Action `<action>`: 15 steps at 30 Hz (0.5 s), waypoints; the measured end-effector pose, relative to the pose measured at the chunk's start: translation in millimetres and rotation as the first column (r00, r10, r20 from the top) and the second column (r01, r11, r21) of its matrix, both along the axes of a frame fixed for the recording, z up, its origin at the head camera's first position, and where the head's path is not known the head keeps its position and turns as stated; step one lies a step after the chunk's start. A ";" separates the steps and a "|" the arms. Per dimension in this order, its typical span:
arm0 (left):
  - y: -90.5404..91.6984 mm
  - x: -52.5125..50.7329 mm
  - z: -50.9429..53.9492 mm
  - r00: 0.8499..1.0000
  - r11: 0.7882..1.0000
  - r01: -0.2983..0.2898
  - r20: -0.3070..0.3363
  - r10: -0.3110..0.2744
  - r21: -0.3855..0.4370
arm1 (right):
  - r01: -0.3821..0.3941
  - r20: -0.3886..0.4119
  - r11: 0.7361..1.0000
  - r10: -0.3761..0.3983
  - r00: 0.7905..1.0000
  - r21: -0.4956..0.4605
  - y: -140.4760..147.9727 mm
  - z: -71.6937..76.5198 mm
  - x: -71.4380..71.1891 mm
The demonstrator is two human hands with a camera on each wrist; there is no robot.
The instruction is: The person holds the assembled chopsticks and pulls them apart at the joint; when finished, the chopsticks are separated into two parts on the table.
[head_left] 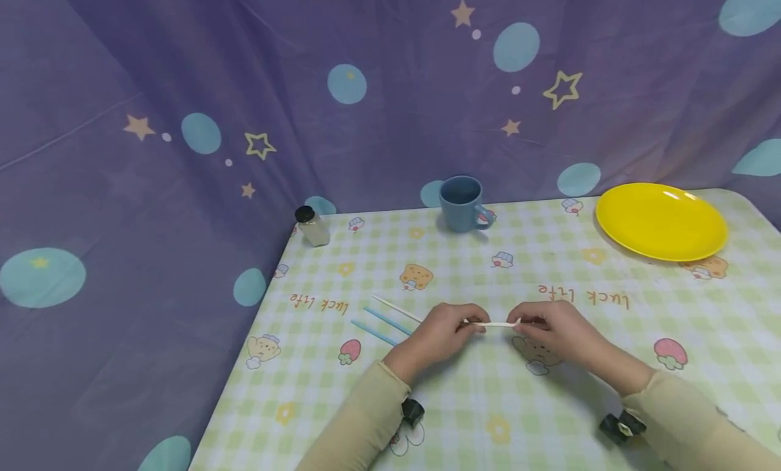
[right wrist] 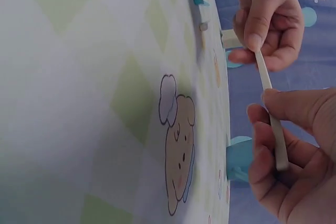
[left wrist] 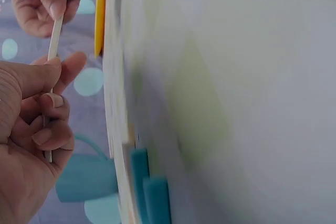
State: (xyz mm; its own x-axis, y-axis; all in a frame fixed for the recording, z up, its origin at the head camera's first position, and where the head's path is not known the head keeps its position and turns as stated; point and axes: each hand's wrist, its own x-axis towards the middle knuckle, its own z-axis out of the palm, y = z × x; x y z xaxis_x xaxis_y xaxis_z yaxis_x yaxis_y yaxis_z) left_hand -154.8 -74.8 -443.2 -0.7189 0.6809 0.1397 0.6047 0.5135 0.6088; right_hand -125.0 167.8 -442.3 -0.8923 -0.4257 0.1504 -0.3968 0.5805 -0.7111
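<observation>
head view, centre: left hand [head_left: 441,330] hides right ends of blue sticks [head_left: 387,320]; right sleeve [head_left: 689,413] cut off lower right; left wrist view: tablecloth [left wrist: 252,77] blurred across right

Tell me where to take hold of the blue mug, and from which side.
Take the handle, coming from the right: the blue mug stands upright and its handle juts out that way. The right hand seems best suited, once it lets go of the white stick.
</observation>
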 end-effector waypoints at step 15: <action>21.2 7.4 -7.2 0.998 0.990 -0.059 0.016 0.057 0.132 | 0.000 -0.173 0.999 -0.006 0.985 -0.037 -2.8 -3.4 6.9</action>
State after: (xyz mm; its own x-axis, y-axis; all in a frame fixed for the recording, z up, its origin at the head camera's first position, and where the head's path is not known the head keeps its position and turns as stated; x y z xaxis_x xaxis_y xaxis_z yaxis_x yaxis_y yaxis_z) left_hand -147.4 -53.6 -450.4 -0.7587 0.6143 0.2168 0.5685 0.4617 0.6809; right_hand -118.1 165.0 -445.8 -0.8527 -0.4145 0.3179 -0.5139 0.5568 -0.6526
